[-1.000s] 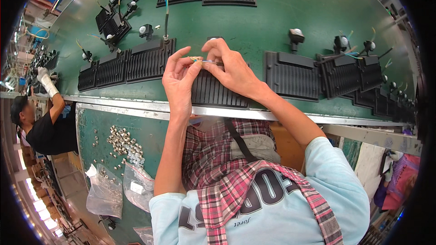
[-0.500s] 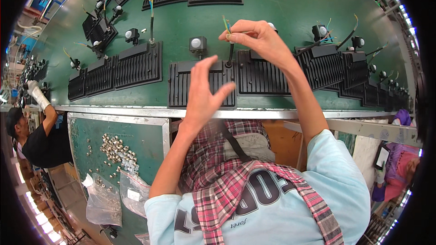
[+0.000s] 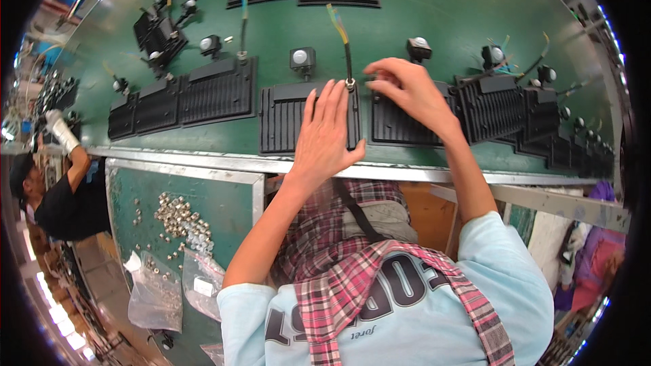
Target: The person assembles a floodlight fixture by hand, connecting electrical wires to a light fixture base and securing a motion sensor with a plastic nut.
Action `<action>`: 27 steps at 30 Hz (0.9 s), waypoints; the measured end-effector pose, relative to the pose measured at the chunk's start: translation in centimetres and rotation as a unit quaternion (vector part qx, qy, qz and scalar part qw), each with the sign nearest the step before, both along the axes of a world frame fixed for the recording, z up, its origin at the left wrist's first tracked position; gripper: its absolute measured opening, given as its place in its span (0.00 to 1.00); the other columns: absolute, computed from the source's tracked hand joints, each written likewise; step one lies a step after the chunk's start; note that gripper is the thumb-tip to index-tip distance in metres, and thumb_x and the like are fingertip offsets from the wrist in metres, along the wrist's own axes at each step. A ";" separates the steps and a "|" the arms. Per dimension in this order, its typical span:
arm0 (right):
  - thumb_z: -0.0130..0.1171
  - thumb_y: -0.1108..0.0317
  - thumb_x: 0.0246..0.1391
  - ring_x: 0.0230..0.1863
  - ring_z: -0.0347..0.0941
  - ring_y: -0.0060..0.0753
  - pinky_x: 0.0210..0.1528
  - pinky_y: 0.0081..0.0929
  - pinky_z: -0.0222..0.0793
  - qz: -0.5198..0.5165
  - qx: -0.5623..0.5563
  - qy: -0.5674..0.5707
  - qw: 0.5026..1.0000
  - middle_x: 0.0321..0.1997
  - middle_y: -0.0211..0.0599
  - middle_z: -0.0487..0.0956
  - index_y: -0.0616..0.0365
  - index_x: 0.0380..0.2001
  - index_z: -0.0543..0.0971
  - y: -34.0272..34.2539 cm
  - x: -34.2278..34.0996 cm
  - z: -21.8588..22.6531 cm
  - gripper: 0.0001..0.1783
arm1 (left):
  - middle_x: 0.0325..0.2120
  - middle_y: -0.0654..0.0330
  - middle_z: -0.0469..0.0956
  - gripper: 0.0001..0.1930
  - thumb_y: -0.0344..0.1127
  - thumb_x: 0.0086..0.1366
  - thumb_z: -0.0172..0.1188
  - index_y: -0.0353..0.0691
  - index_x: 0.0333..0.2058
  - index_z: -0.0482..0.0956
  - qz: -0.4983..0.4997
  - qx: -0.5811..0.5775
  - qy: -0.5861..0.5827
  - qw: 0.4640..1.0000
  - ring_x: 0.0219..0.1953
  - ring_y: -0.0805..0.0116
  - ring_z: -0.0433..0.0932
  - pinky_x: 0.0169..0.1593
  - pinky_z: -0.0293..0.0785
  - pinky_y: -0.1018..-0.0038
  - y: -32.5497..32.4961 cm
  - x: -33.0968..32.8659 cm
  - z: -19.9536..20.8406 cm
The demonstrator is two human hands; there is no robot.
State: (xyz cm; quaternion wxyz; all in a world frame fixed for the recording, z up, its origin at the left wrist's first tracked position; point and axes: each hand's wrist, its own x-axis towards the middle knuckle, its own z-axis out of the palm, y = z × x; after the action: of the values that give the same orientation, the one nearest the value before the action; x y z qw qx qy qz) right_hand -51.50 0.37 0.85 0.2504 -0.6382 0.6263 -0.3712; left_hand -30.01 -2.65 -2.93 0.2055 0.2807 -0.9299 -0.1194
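In front of me lies a black finned lamp housing (image 3: 279,122) with a small sensor head (image 3: 302,59) at its far edge. My left hand (image 3: 325,132) rests flat on the housing's fins, fingers stretched out. From a metal cable gland (image 3: 350,84) at the housing's far right corner rises a black cable (image 3: 348,57) with bare coloured wires on top. Just right of the gland is my right hand (image 3: 410,91), over the neighbouring housing (image 3: 400,128). Its thumb and forefinger point at the gland with a gap between them, and I see nothing in them.
More finned housings (image 3: 217,98) with sensors and cables line the green bench (image 3: 285,27) on both sides and behind. A lower green tray (image 3: 224,196) holds loose metal nuts (image 3: 178,215) and plastic bags (image 3: 154,298). A co-worker (image 3: 64,196) stands at far left.
My right hand has let go of the cable's wires and come down to the right of the gland. My left hand has moved right and settled flat on the housing. The view has shifted slightly.
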 end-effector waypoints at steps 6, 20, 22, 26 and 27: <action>0.58 0.72 0.58 0.37 0.76 0.31 0.43 0.26 0.70 -0.093 -0.061 0.030 0.993 0.38 0.39 0.79 0.63 0.41 0.80 2.6 -2.3 0.1 0.09 | 0.64 0.48 0.58 0.46 0.46 0.49 0.64 0.26 0.63 0.58 -0.002 -0.019 0.005 1.000 0.70 0.54 0.53 0.73 0.46 0.55 -2.9 1.3 -0.6; 0.57 0.77 0.58 0.32 0.73 0.33 0.37 0.29 0.70 -0.397 -0.216 0.067 0.890 0.35 0.40 0.75 0.64 0.39 0.77 9.5 -5.7 -0.3 0.06 | 0.63 0.46 0.62 0.35 0.34 0.50 0.58 0.32 0.59 0.67 0.124 -0.099 -0.054 0.986 0.65 0.46 0.59 0.68 0.51 0.54 -12.4 13.0 0.1; 0.56 0.76 0.59 0.32 0.73 0.32 0.38 0.28 0.71 -0.430 -0.203 0.043 0.879 0.36 0.40 0.75 0.65 0.41 0.76 9.8 -6.6 -0.3 0.07 | 0.63 0.46 0.62 0.32 0.32 0.52 0.58 0.32 0.58 0.68 0.169 -0.083 0.033 0.982 0.65 0.45 0.59 0.68 0.52 0.55 -11.7 12.4 0.2; 0.52 0.70 0.64 0.34 0.72 0.33 0.41 0.30 0.69 -0.421 -0.203 -0.009 0.884 0.38 0.41 0.77 0.64 0.48 0.77 9.5 -8.2 -0.7 0.14 | 0.61 0.47 0.64 0.31 0.31 0.52 0.61 0.35 0.57 0.69 0.019 -0.021 0.107 0.994 0.65 0.47 0.60 0.68 0.51 0.53 -4.1 2.8 3.1; 0.50 0.69 0.65 0.35 0.73 0.33 0.41 0.30 0.69 -0.410 -0.216 -0.037 0.885 0.38 0.41 0.78 0.64 0.49 0.78 9.1 -8.4 -0.5 0.14 | 0.62 0.46 0.63 0.34 0.33 0.51 0.63 0.35 0.59 0.67 -0.048 0.003 0.086 0.995 0.66 0.46 0.58 0.69 0.48 0.53 -1.9 0.0 3.6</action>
State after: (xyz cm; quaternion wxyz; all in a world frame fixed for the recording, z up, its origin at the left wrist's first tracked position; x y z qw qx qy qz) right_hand -59.94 9.49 0.39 -0.0453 -0.3488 0.7266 -0.5902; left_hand -30.06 -4.56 0.67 0.2776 0.2251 -0.9208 -0.1560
